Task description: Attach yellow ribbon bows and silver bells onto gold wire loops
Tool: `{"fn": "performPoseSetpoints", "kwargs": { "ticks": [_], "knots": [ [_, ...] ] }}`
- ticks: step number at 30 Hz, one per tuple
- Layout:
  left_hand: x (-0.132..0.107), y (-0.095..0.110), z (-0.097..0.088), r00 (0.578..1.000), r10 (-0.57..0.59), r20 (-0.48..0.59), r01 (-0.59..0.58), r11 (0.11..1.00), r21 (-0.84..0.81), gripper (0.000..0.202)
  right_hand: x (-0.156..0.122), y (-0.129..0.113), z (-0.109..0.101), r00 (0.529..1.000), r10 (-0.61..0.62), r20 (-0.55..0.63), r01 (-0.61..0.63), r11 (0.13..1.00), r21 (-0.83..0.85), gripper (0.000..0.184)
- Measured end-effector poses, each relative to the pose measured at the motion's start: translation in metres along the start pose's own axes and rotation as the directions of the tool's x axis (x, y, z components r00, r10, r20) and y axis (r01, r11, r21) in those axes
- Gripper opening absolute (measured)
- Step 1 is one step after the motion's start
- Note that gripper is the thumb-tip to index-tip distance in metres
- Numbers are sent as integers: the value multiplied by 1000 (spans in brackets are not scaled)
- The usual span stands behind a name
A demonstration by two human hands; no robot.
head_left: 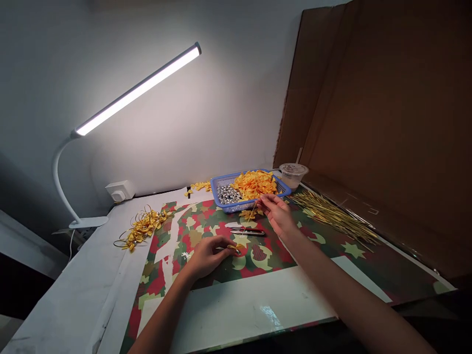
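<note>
My left hand [209,254] rests low over the camouflage-patterned sheet, thumb and fingertips pinched on a small yellow ribbon bow [236,247] with a shiny silver bell at its tip. Raised in front of the basket, my right hand [277,215] pinches the upper end of a thin gold strand [252,212]. The strand slants down toward the bow; whether it joins the bow is too fine to make out. Between the hands lies a pair of dark thread snips [252,232]. Several loose yellow bows [248,215] sit by the basket's front edge.
A blue basket [236,208] holds yellow bows and silver bells. Looped yellow bows [143,228] are heaped at left; gold strands [334,216] lie at right. A lidded cup [293,178], a lamp [138,91], a white box [120,191] and a cardboard wall [368,98] stand around.
</note>
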State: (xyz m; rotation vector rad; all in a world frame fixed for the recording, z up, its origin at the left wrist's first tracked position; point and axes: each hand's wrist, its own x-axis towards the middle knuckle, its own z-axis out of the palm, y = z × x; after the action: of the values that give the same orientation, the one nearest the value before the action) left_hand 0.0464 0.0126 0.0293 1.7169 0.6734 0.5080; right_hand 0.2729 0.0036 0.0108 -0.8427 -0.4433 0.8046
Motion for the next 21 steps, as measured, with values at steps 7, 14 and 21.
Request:
{"fn": "performPoseSetpoints", "kwargs": {
  "ticks": [7,14,21],
  "knots": [
    [-3,10,-4,998,-39,45,49,967,-250,18,0,4,-4,999,-35,11,36,993,-113,39],
    [-4,13,-4,998,-44,48,61,885,-461,24,-8,13,2,986,-119,121,154,923,-353,40],
    [-4,18,-7,990,-87,-111,-2,778,-628,32,-43,10,17,897,-90,434,369,692,-620,16]
  ]
}}
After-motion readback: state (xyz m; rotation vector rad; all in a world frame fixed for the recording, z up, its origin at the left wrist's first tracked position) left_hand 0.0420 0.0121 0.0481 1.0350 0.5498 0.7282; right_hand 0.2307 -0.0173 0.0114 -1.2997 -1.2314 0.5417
